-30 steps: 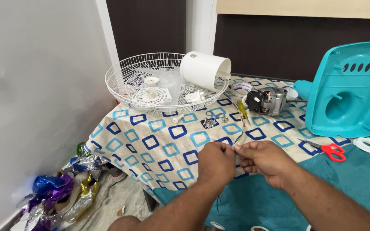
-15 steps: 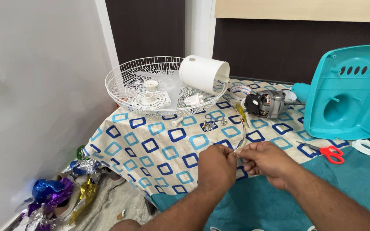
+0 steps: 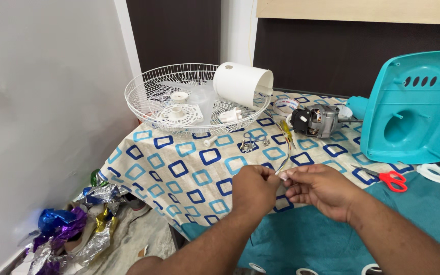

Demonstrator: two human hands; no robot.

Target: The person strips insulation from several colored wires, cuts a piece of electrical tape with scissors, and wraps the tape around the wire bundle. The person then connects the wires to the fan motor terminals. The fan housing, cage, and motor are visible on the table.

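Head view, hands: the left hand [image 3: 253, 187] and the right hand [image 3: 322, 189] meet at the near edge of the tabletop [image 3: 189, 173], fingertips almost touching.
Head view, thing held: a bundle of thin coloured wires [image 3: 283, 165] runs from the far side down into the pinch between both hands; its near ends are mostly hidden by the fingers.
Left grip: closed, thumb and fingers pinched on the wire ends.
Right grip: closed too, fingertips nipping the same wires from the right.
Head view, source of the wires: they lead back towards the small grey metal electric motor [image 3: 315, 121], which lies far right of centre on the cloth (the exact join is too small to tell).
Head view, around it: a white wire fan guard [image 3: 143, 99] lies far left with a white plastic cylinder cover [image 3: 243, 84] resting on its rim; a large turquoise plastic housing [image 3: 416, 109] leans at the far right; red-handled scissors [image 3: 390, 179] lie near right; a yellow-handled screwdriver [image 3: 285, 127] lies beside the wires.
Step in hand: by the look of it, working the wire ends, twisting or baring them.
Next move calls for: steady, fine fingertip work, probably holding one strand still while the other hand turns or pulls, without tugging on the motor.
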